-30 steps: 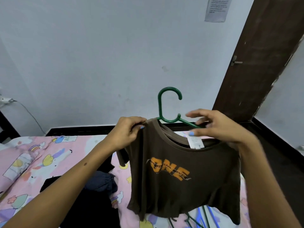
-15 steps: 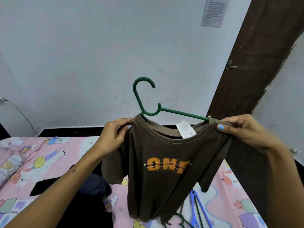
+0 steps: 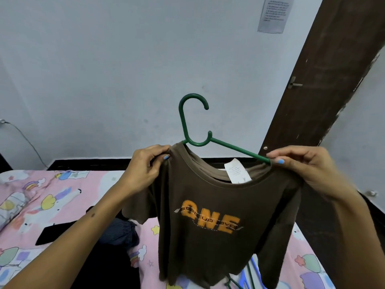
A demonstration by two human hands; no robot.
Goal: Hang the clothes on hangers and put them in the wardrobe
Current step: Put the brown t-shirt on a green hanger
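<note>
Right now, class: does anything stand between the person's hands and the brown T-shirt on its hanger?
Nothing does. The left hand and right hand already pinch the brown T-shirt at its shoulders over the green hanger.

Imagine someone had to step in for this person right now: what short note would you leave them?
Left hand: grips the shirt's left shoulder.
Right hand: pinches the right shoulder, next to the bare end of the hanger arm.
Shirt is held up over the bed, green hanger inside the neck, hook upright.
Done: left shoulder looks seated on the hanger.
Left: pull the right shoulder over the exposed arm, then carry it to the wardrobe, which is not in view. Dark clothes and spare hangers wait on the bed.
</note>
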